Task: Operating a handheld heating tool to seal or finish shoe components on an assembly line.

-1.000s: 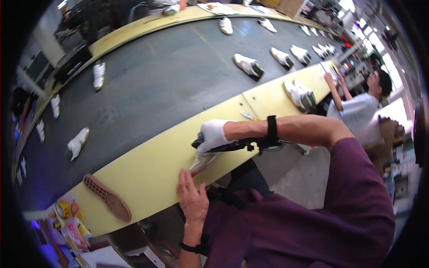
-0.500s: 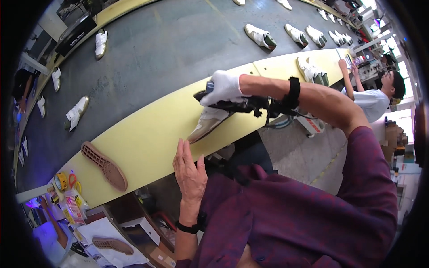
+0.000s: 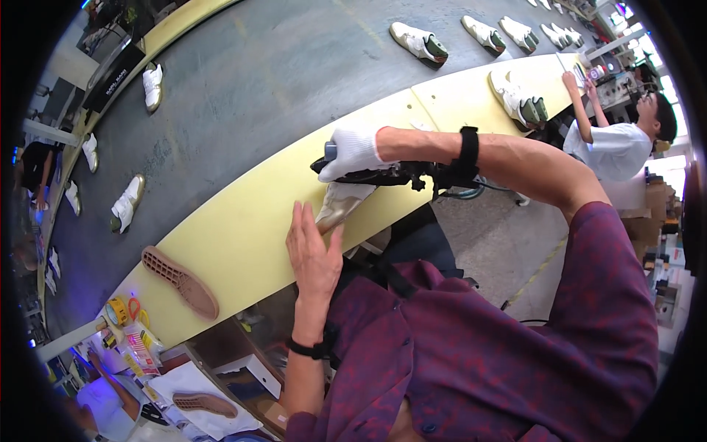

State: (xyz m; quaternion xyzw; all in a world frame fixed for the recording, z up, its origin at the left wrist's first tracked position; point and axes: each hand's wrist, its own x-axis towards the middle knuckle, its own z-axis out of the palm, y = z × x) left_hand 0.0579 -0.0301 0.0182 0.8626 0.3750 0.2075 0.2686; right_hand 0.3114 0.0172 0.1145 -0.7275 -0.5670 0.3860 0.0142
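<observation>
A white shoe (image 3: 345,205) lies aslant on the pale yellow bench, its toe pointing at me. My right hand (image 3: 353,151), in a white knit glove, is closed over its far end. A blue-grey cylindrical end and a long black piece show at that glove; what the fingers grip is hidden. Bare, my left hand (image 3: 315,254) is at the toe, fingers straight and thumb apart, with the toe tip between them. Whether it presses on the shoe I cannot tell. To the left on the bench rests a brown shoe sole (image 3: 180,281) with a grid-patterned hollow.
Beyond the yellow bench (image 3: 243,214) runs a grey conveyor belt (image 3: 243,81) carrying several white shoes. Yellow tape (image 3: 116,311), scissors (image 3: 137,309) and plastic packets (image 3: 140,346) sit at the bench's left end. Another sole (image 3: 205,404) lies lower left. A co-worker (image 3: 615,147) is at the right.
My left hand has moved forward, so its fingers now lie alongside the toe instead of just short of it. My right hand stays over the shoe. The whole view has shifted slightly.
</observation>
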